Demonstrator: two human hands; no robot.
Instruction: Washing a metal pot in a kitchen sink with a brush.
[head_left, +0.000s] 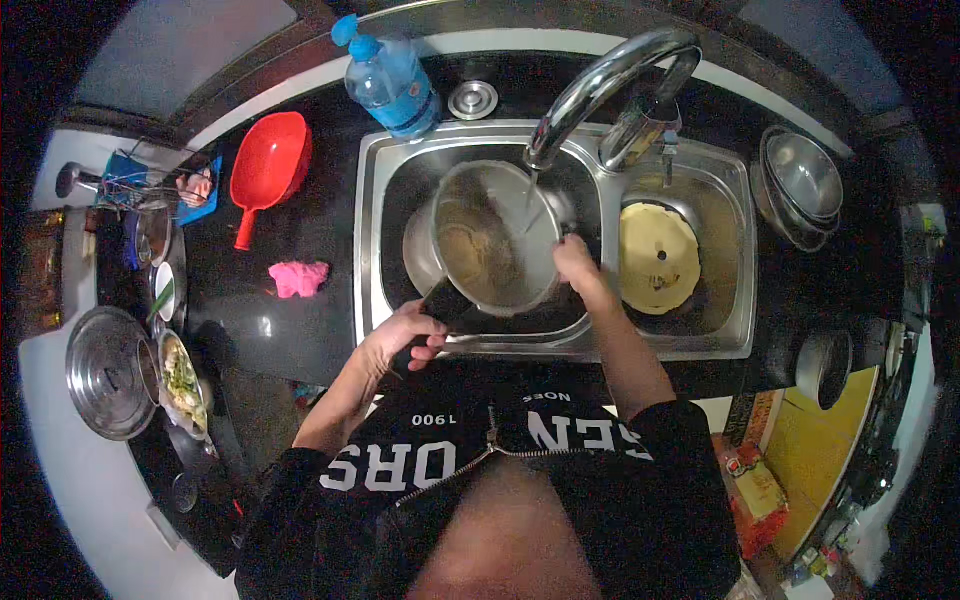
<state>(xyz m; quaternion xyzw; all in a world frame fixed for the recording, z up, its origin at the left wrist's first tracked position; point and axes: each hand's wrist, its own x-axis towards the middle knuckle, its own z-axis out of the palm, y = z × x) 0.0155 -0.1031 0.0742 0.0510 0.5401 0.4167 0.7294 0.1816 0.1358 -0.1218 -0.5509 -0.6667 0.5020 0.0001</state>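
A metal pot is held tilted over the left basin of a stainless steel double sink. Water runs into it from the chrome faucet, and brownish matter shows at its bottom. My right hand grips the pot at its right side. At the lower left, my left hand has its fingers curled by a thin handle that reaches the pot's rim; the handle is partly hidden. Another metal vessel shows beneath the pot. A round yellow, disc-like thing lies in the right basin.
Left of the sink are a red plastic scoop and a crumpled pink cloth. Behind stand a blue-labelled plastic bottle and a metal sink strainer. Metal bowls are stacked at right; a glass lid lies far left.
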